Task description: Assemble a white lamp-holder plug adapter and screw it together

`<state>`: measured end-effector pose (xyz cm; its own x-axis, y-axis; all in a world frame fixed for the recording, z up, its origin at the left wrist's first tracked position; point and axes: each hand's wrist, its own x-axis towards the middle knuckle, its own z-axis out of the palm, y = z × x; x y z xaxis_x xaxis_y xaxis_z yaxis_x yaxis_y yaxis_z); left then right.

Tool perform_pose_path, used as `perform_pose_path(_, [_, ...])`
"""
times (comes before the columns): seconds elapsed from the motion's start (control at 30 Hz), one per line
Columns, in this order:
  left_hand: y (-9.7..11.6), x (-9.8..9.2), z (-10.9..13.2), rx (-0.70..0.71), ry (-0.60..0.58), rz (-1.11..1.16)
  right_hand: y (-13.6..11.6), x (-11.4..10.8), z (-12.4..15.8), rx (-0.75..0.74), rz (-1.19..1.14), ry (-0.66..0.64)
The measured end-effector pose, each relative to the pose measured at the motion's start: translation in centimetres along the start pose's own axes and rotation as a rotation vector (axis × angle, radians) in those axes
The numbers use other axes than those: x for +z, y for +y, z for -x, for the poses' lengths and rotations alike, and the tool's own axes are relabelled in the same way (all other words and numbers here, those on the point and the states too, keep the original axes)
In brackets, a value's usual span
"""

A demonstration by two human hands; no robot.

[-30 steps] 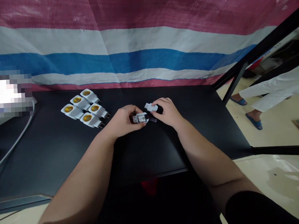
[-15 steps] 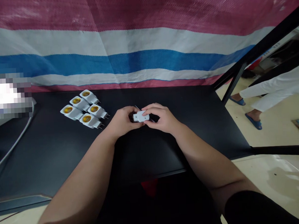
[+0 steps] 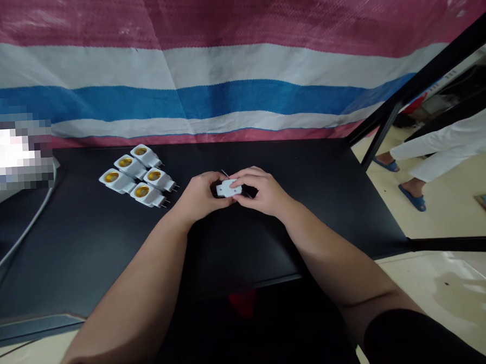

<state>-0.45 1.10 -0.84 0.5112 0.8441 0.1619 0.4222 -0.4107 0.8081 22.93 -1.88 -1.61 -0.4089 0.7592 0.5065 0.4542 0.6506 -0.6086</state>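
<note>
Casing (image 3: 229, 188), white and with two small dark holes in its upper face, sits in the grip, level between both hands just above the bench (image 3: 299, 160). Left hand (image 3: 198, 196) curls round its left end, thumb on the near side and fingers on the far side, nearly closed. Right hand (image 3: 262, 191) pinches the right end, fingertips on the top face and thumb at the near edge. Fingers hide the casing's underside, so what lies inside cannot be told. A thin prong (image 3: 225, 173) pokes out just beyond the grip, and something dark, too dim to make out, shows under the right fingers.

Left of the grip, past the left wrist, five white sockets (image 3: 128, 165) lie close together, three in the farther row and two in the nearer. Their round gold-lined hollows (image 3: 111, 177) face up, and their metal pins point towards the left wrist, which is the nearest thing to them.

Farther left are a grey cable (image 3: 26, 237) and a blurred-out object (image 3: 5, 156). Beyond the grip hangs a striped sheet (image 3: 237, 63); well right, past a black frame (image 3: 381, 128), are another person's legs (image 3: 448, 147).
</note>
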Motion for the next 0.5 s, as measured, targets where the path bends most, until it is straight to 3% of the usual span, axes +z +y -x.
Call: perform_pose_path(0.5, [0.19,-0.22,0.02,-0.031,-0.036,0.034,-0.22,-0.27,-0.24,0.133,0.000,-0.081])
